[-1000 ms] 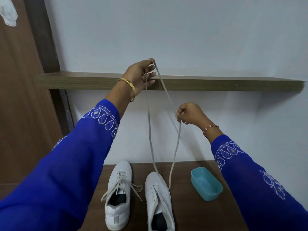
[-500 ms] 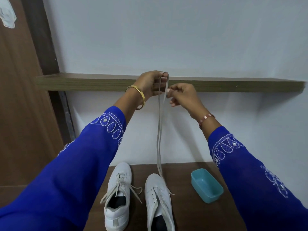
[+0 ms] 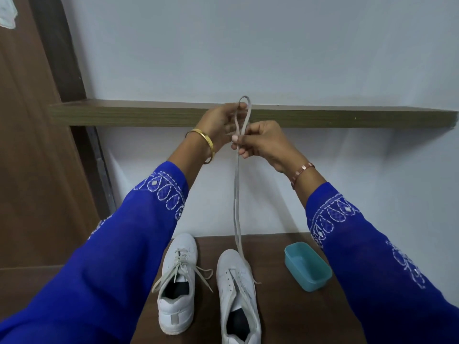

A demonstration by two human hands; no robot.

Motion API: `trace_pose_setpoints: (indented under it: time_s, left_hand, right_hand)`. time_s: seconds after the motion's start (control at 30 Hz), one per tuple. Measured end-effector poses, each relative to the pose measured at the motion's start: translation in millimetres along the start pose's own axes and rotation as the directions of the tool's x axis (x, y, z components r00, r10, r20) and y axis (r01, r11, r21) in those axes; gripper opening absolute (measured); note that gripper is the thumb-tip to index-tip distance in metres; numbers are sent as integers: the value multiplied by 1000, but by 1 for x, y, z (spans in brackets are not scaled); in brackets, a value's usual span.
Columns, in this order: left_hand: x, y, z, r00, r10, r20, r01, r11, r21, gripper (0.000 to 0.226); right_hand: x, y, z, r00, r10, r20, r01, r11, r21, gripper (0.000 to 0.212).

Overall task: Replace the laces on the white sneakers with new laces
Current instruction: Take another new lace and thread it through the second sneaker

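Two white sneakers stand side by side on a dark wooden table (image 3: 278, 319). The left sneaker (image 3: 177, 281) is laced and tied loosely. The right sneaker (image 3: 238, 294) has no lace through its eyelets. A long grey-white lace (image 3: 236, 199) hangs doubled from my raised hands down to the right sneaker's toe. My left hand (image 3: 218, 122) holds the folded top of the lace, whose small loop sticks up above my fingers. My right hand (image 3: 258, 142) pinches both strands just below, right against the left hand.
A teal plastic box (image 3: 309, 266), with nothing visible inside, sits on the table right of the sneakers. A wooden shelf (image 3: 124, 112) runs along the white wall behind my hands. A brown door (image 3: 29, 157) stands at the left.
My right hand rose from low on the lace and came up against my left hand. The two strands, spread apart before, now hang together. Both hands sank slightly.
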State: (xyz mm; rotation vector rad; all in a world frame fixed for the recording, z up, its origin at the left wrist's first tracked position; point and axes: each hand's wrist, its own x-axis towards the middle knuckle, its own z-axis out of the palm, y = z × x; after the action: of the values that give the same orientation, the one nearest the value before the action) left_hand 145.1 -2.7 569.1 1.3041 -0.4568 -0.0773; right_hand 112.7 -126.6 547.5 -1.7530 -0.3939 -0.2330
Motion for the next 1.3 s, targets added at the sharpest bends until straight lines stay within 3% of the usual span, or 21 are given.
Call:
trace_pose_setpoints:
  time_s: [0.1,0.23,0.33,0.6,0.73,0.9,1.07,1.17,1.3]
  left_hand:
    - [-10,-34,-3,997,-74,14,75,995,-60,37]
    - [-27,-90,-8,958,-251,142,254,967,-7,54]
    - [-37,-119,-10,936,-298,187,300,954,23,56]
    - [-69,-194,-37,917,-390,76,385,920,80,41]
    - [-83,-215,-51,882,-472,12,471,882,19,38]
    - [-78,-212,-52,867,-499,8,487,841,-236,37]
    - [-62,-212,-54,850,-527,1,478,771,-421,38]
    - [-57,-216,-56,841,-540,-7,462,726,-510,38]
    - [-56,-220,-56,831,-557,-18,449,689,-568,40]
  right_hand:
    - [6,-3,-2,995,-26,-97,36,995,97,7]
    - [12,2,-5,979,0,-205,47,974,224,10]
    - [14,12,-8,961,32,-273,51,955,294,11]
    - [22,38,-27,866,124,-484,82,921,381,14]
    - [18,76,-22,854,183,-487,-39,956,290,14]
    - [-9,152,-6,827,410,-383,-357,911,205,13]
    - [-54,210,6,761,636,-132,-647,760,-69,15]
    - [-79,216,16,707,703,73,-686,708,-166,8]
    - [-94,219,25,695,653,300,-483,734,-477,31]
